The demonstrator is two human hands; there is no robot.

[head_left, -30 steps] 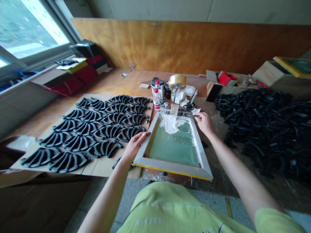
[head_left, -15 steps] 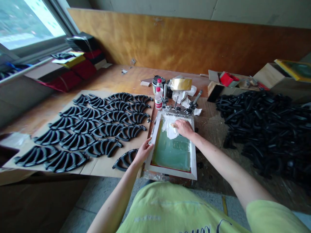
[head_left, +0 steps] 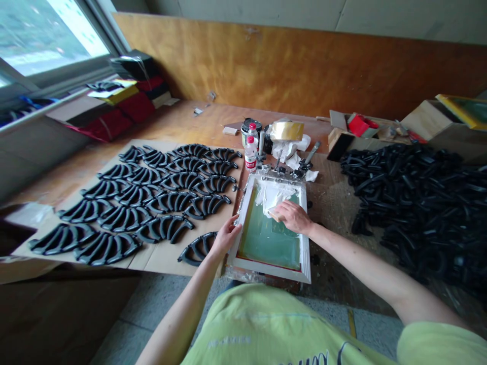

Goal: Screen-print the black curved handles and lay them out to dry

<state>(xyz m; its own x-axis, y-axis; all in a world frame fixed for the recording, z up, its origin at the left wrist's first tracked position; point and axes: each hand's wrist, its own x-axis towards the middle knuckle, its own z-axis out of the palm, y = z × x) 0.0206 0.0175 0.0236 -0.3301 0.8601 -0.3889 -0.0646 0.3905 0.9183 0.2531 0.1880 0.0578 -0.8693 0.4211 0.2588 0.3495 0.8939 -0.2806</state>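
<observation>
A screen printing frame (head_left: pixel 307 253) with a green mesh lies flat in front of me, and white ink (head_left: pixel 264 195) is smeared over the mesh's upper part. My right hand (head_left: pixel 293 215) is closed on a small squeegee (head_left: pixel 276 215) with a wood-coloured edge, which is over the mesh at the lower border of the ink. At the frame's left side, my left hand (head_left: pixel 227 235) grips the rim, its thumb on top and some fingers hidden. A metal hinge clamp (head_left: pixel 279 172) runs along the frame's far end.
Black curved, ribbed parts (head_left: pixel 125 218) lie in rows on cardboard (head_left: pixel 152 258) at left. A heap of black pieces (head_left: pixel 411 203) covers the right side. Beyond the frame stand plastic bottles (head_left: pixel 250 157), a tape roll (head_left: pixel 287 131) and crumpled tissue (head_left: pixel 289 151).
My right hand and the squeegee have moved down the mesh, toward me and slightly right. My left hand stays on the frame's left rim. The view has shifted slightly.
</observation>
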